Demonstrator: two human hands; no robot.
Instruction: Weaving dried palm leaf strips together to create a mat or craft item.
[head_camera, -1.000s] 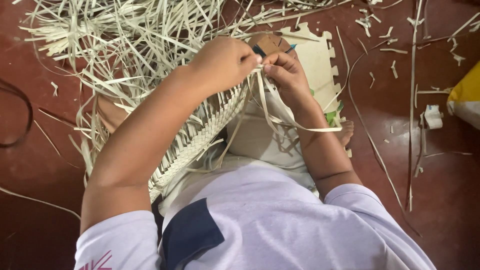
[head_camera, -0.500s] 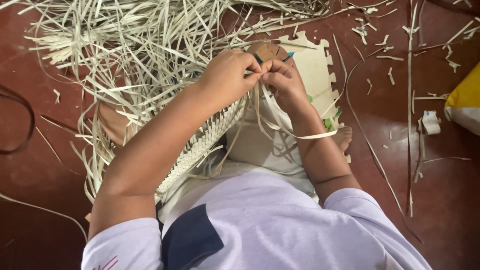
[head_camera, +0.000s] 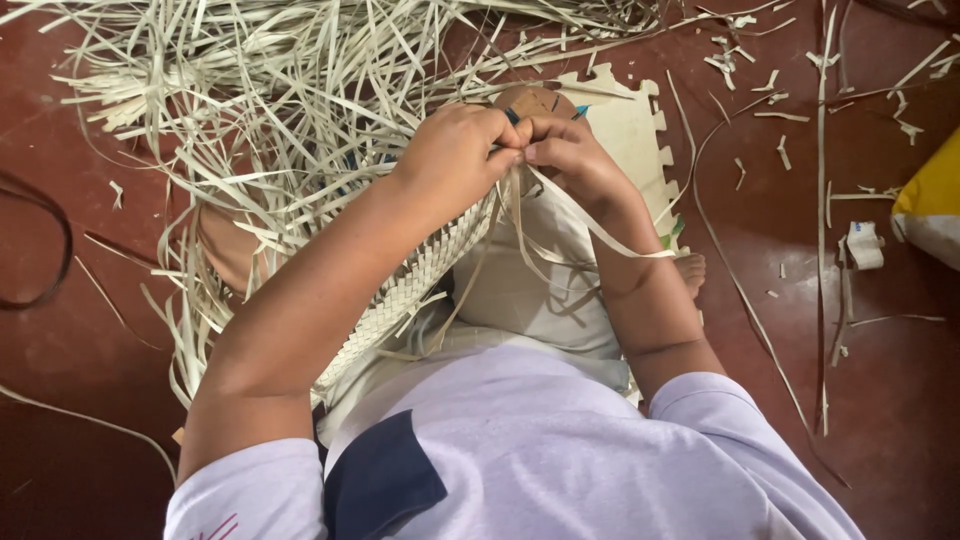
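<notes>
Pale leaf strips (head_camera: 560, 215) are pinched between my left hand (head_camera: 455, 150) and right hand (head_camera: 570, 155), whose fingertips meet at the top edge of the woven mat (head_camera: 410, 280). I see the mat slanting across my lap under my left forearm. Loose strips (head_camera: 270, 80) lie heaped on the red floor (head_camera: 880, 330) just beyond, with a foam tile (head_camera: 630, 120) beside my right wrist.

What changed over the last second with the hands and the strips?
Both hands, left hand and right hand, closed together, pinching the strips at the woven mat edge. The loose strip over the right forearm rose slightly. Mat and floor litter stayed put.
</notes>
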